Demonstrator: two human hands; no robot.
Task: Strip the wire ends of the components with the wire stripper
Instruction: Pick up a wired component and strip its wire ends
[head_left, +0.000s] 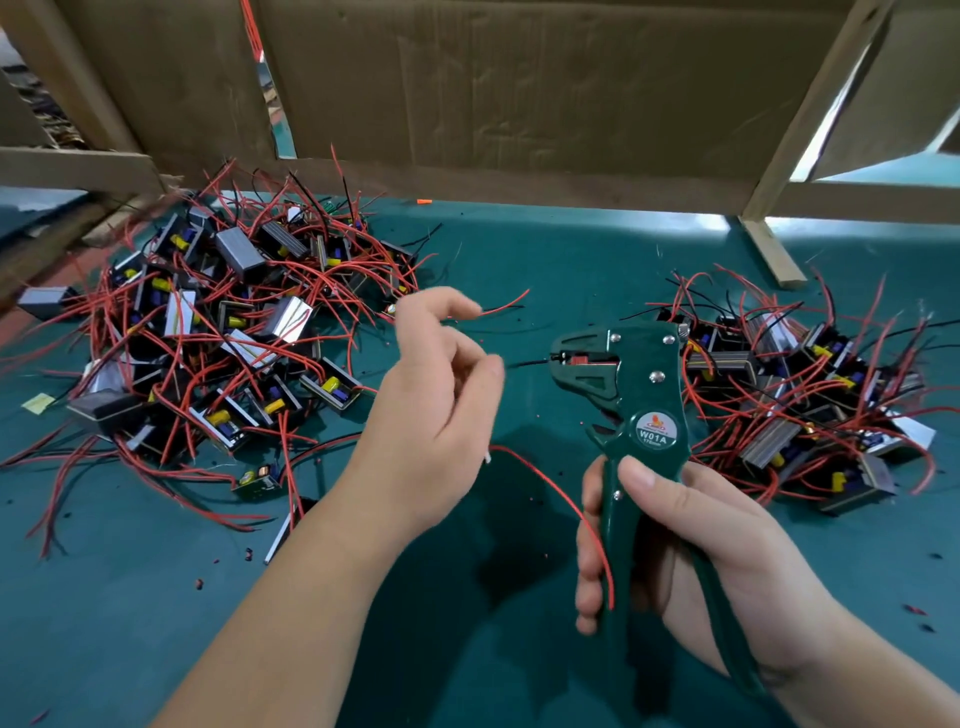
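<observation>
Right hand (717, 535) wrapped tight round handles of green wire stripper (649, 395), upright above teal mat (519, 249); black wire (530, 362) in its jaws. Left hand (436, 410) loosely curled beside that wire, hold unclear. Left component pile (223, 332) and right component pile (810, 405) flanking both.

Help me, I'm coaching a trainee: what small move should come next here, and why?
Probably squeeze the handles of the wire stripper with the right hand. The black wire, which the left hand seems to pinch, already reaches into the jaws, and the handles look spread, so the cut seems not yet made.
</observation>
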